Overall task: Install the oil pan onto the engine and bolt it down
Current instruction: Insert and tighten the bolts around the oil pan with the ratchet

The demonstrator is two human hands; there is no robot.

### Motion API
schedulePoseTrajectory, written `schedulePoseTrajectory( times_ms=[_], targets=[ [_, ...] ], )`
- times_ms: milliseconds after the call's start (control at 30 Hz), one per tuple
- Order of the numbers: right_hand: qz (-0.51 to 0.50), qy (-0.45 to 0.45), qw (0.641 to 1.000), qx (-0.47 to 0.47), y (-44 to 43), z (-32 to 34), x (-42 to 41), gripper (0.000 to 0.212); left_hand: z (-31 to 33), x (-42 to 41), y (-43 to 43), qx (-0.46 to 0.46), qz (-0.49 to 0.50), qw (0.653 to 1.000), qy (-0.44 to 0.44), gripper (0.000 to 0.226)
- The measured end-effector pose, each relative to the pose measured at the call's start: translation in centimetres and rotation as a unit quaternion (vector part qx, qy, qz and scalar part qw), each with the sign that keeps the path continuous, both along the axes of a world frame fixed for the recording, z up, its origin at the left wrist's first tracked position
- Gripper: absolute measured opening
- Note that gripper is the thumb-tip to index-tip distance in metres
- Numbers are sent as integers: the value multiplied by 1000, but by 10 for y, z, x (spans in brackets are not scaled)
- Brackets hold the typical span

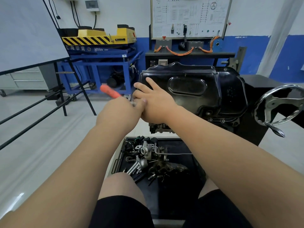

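The black oil pan (194, 89) sits upside-up on the engine (164, 128), which hangs in a black stand. My left hand (119, 111) grips a tool with an orange handle (109, 91) at the pan's left edge; the handle is blurred. My right hand (154, 101) lies flat on the pan's left side, fingers stretched over the rim, thumb close to my left hand. The tool's tip and any bolt under it are hidden by my hands. Two bolt heads (217, 120) show along the pan's near flange.
A black tray (181, 162) of loose engine parts lies on the floor below the engine. The stand's chrome handwheel (278, 106) juts out at right. Black rails (41, 106) run at left, with a blue lift cart (102, 63) and a wiring board (189, 17) behind.
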State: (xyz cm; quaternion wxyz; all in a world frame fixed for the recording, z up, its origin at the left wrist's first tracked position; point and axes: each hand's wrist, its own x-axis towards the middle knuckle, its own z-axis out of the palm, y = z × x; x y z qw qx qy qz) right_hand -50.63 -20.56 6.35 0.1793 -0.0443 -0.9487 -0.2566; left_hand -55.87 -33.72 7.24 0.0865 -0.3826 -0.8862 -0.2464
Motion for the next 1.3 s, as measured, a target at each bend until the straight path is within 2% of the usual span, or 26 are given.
schedulePoseTrajectory(
  times_ms=[67, 167, 233, 300, 400, 533, 600, 700, 767, 967, 1100, 1200, 1300],
  targets=[
    [-3, -7, 1000, 8, 1, -1, 0, 51, -1, 0, -2, 8, -15, 1000, -2, 55],
    [-5, -14, 1000, 22, 0, 0, -1, 49, 1, 1, -2, 10, -51, 997, 56, 32],
    [2, -14, 1000, 24, 0, 0, 1, 47, 4, 2, -1, -20, -55, 992, 108, 23],
    [7, -10, 1000, 20, -1, 0, 2, 50, 5, 2, 0, -56, -50, 988, 138, 26],
    [14, -8, 1000, 21, 0, 1, 2, 51, 5, 2, 0, -54, -41, 993, 99, 40],
    [-2, -3, 1000, 14, 0, -2, 0, 57, 1, 1, 1, -23, -20, 998, 48, 41],
    [0, -5, 1000, 15, 1, -2, -1, 54, 2, 1, 0, 0, -23, 999, 37, 40],
    [4, -13, 1000, 26, 2, 0, -1, 49, 4, 0, 1, -30, -47, 990, 129, 24],
    [11, -13, 1000, 23, 3, 0, 0, 48, 7, 0, 1, -53, -49, 983, 171, 25],
    [9, 5, 1000, 14, 1, 1, -1, 54, 2, -4, 0, -35, 11, 997, 61, 52],
    [15, 13, 1000, -3, 2, -2, -1, 47, 2, -6, 2, -41, 42, 998, 18, 63],
    [7, 4, 1000, 12, 2, 0, -2, 49, 3, -8, 0, 0, 0, 1000, 22, 49],
    [-3, -13, 999, 29, 1, 0, -1, 54, 6, -6, -3, -9, -56, 995, 77, 30]
  ],
)
